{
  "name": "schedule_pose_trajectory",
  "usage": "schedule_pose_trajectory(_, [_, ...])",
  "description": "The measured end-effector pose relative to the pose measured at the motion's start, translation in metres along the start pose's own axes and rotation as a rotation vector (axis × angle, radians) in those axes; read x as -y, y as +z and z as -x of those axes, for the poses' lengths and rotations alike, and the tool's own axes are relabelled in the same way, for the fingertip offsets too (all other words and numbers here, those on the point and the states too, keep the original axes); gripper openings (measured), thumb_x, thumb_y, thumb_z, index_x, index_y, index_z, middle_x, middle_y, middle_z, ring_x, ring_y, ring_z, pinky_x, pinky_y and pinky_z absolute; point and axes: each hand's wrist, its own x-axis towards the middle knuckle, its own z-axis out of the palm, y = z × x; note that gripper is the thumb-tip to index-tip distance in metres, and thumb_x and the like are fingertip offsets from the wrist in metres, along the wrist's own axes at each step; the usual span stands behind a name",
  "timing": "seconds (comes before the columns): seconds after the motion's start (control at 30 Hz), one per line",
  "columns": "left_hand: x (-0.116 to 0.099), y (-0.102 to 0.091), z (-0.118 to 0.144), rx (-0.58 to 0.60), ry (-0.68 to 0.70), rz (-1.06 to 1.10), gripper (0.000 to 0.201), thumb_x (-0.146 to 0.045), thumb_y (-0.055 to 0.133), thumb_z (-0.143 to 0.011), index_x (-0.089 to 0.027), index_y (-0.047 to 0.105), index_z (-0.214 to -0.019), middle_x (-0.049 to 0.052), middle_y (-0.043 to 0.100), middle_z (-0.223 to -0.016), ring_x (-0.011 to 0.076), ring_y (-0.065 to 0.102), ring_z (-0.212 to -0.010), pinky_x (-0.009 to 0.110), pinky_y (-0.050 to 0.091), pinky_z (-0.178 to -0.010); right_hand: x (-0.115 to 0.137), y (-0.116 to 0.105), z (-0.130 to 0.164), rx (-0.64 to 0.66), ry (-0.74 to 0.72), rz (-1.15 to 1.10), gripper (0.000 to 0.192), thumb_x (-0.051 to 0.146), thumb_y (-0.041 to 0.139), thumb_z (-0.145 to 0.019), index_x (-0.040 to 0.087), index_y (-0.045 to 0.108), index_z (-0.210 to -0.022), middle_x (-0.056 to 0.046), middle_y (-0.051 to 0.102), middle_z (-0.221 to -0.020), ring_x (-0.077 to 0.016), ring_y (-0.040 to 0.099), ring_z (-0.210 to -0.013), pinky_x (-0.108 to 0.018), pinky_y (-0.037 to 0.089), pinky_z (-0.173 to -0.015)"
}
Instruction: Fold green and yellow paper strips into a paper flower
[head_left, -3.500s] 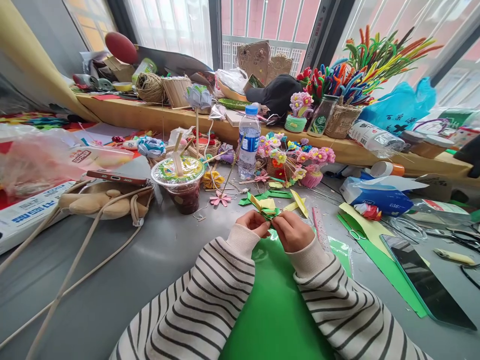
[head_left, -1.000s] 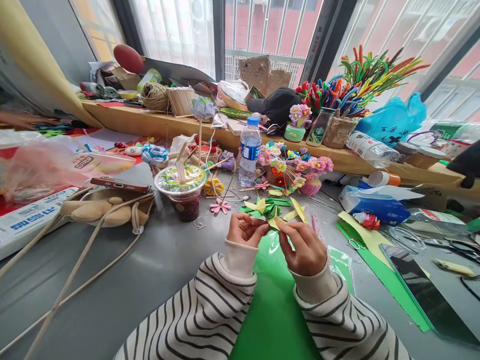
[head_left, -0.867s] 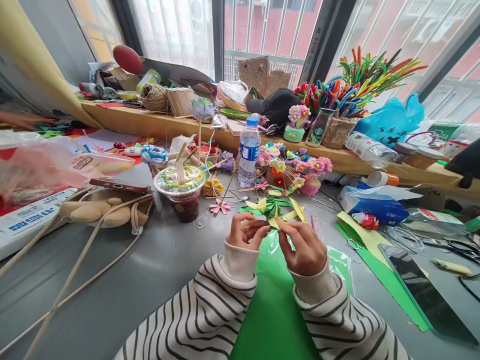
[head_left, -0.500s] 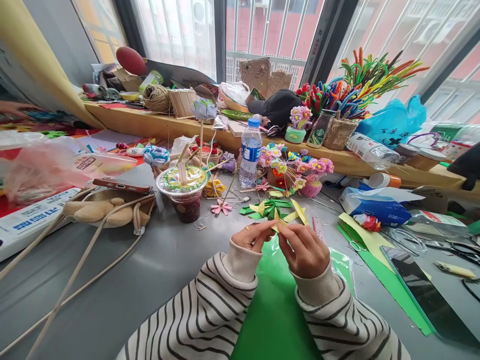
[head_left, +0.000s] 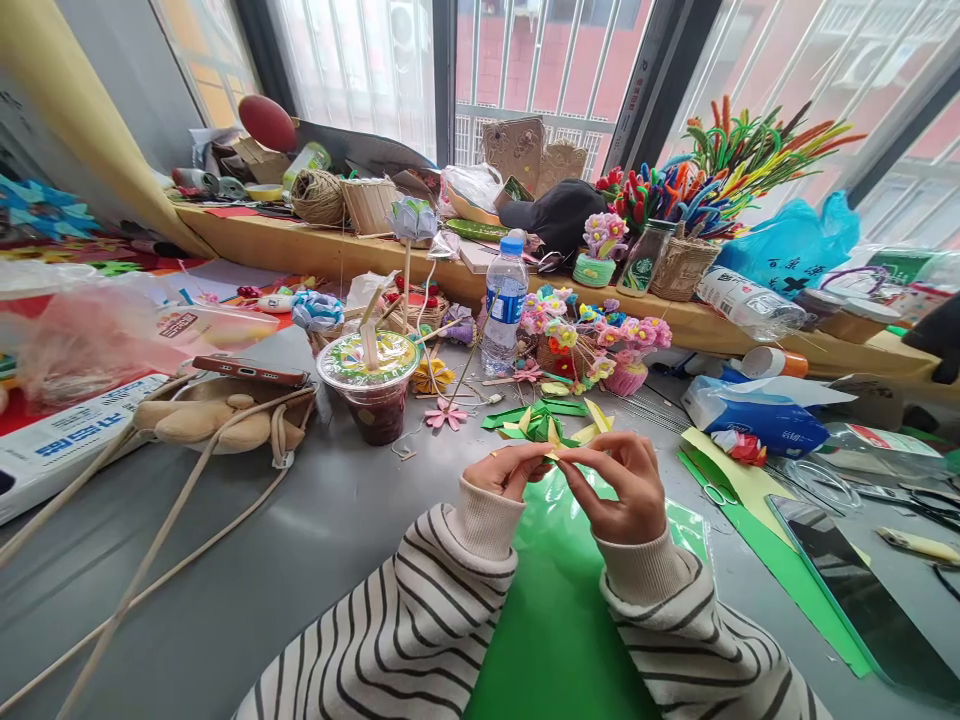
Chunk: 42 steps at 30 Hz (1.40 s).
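My left hand and my right hand meet above a green paper sheet on the grey table. Both pinch a small folded piece of yellow and green paper between the fingertips. Just beyond it lie loose green and yellow paper strips. Striped sleeves cover both my arms.
A lidded cup of dark drink stands left of my hands, a water bottle and small paper flower pots behind them. A phone, tissue pack and scissors lie right. A beige bag with a phone sits left.
My hands rose from the table and turned the folded paper piece, then lowered it slightly. My right fingers shifted over its top. The camera view drifted a little.
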Motion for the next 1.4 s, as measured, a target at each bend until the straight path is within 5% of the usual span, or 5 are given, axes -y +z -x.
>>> schedule_pose_trajectory(0.63, [-0.005,-0.003,-0.001,0.036,0.032,-0.211,0.019,-0.027,0.051,-0.071,-0.015,0.065,-0.078,0.007,0.064,-0.069,0.0121,0.059,-0.056,0.024,0.052,-0.055,-0.007,-0.003,-0.006,0.162,0.082,-0.038,0.006,0.027,0.059,-0.065,0.024,0.064,-0.067,-0.002,0.049,-0.072,-0.013,0.039,-0.065,-0.028,0.034,-0.06])
schedule_pose_trajectory(1.03, [0.0,-0.004,-0.001,-0.029,0.048,-0.28,0.021,-0.028,0.049,-0.072,-0.015,0.064,-0.079,0.006,0.064,-0.071,0.0121,0.059,-0.057,0.024,0.052,-0.058,-0.002,0.007,0.003,0.093,0.019,0.065,0.011,0.022,0.057,-0.066,0.022,0.064,-0.074,-0.003,0.053,-0.085,-0.0142,0.04,-0.069,-0.03,0.037,-0.065])
schedule_pose_trajectory(1.4, [-0.004,-0.004,-0.001,0.079,0.082,-0.264,0.023,-0.029,0.047,-0.074,-0.016,0.06,-0.089,0.007,0.064,-0.084,0.0131,0.06,-0.068,0.024,0.05,-0.064,0.001,0.005,0.004,0.092,-0.063,0.104,0.016,0.014,0.053,-0.068,0.022,0.062,-0.079,-0.003,0.053,-0.096,-0.0184,0.042,-0.083,-0.033,0.041,-0.068])
